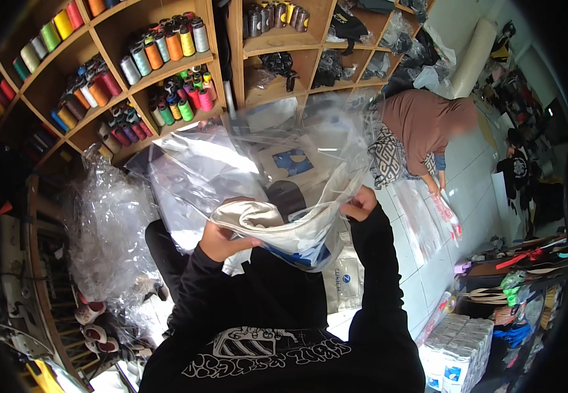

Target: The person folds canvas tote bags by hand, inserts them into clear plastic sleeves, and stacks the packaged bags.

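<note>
In front of my chest I hold a cream cloth bag [251, 216] with a blue print, its upper edge rolled over. A large clear plastic bag [195, 160] spreads around and beyond it; how far the cloth lies inside the plastic is hard to tell. My left hand [221, 241] is closed on the cloth bag's near left edge, thumb on the outside. At the right, my right hand [362, 203] pinches the edge, where cloth and plastic overlap. Below, a flat cream printed bag [344, 285] lies partly hidden behind my right arm.
Wooden shelves [156, 78] with colourful thread cones stand ahead. Crumpled clear plastic [110, 236] is heaped at left. A person in a brown top [421, 121] bends over plastic packages [444, 213] on the tiled floor [477, 173]. Stacked wrapped packs [457, 350] sit at lower right.
</note>
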Demonstrator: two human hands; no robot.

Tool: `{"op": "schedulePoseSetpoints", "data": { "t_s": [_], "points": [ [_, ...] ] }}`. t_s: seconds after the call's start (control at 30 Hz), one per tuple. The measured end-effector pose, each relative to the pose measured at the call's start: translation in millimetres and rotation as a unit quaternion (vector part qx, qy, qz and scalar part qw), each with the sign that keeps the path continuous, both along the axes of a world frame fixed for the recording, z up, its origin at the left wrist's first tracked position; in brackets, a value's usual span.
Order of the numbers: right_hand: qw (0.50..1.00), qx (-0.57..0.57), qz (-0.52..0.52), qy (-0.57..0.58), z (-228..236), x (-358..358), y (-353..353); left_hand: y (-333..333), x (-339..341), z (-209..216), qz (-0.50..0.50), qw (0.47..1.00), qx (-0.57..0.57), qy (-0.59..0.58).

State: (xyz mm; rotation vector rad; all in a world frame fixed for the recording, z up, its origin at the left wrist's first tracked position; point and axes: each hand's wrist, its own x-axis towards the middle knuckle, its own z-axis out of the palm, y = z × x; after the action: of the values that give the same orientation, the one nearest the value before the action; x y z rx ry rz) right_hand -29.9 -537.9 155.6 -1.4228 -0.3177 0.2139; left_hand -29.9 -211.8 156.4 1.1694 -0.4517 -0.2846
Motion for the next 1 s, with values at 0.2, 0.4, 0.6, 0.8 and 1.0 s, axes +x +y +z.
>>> {"op": "schedulePoseSetpoints", "data": {
  "t_s": [0.2, 0.4, 0.6, 0.8, 1.0],
  "points": [
    [0.998, -0.019, 0.001, 0.062, -32.5, -25.3, -5.2, -4.2, -5.5, -43.4, 0.020, 0.999, 0.040, -0.019],
    [0.974, -0.138, -0.110, 0.144, 8.1, -60.3, 10.3, -23.0, -9.7, -63.5, -0.009, 0.993, 0.119, 0.006],
    [0.961, -0.175, -0.141, 0.160, -21.6, -84.9, -7.2, -36.6, -6.1, -99.0, -0.072, 0.970, 0.226, -0.056],
    [0.944, 0.111, -0.193, 0.243, -52.9, -98.2, -15.9, -40.3, -7.0, -104.6, -0.105, 0.975, 0.192, -0.033],
    [0.967, -0.191, -0.024, 0.169, -50.0, -54.0, -19.8, -20.6, -4.3, -76.1, -0.033, 0.988, 0.151, 0.016]
  ]
}}
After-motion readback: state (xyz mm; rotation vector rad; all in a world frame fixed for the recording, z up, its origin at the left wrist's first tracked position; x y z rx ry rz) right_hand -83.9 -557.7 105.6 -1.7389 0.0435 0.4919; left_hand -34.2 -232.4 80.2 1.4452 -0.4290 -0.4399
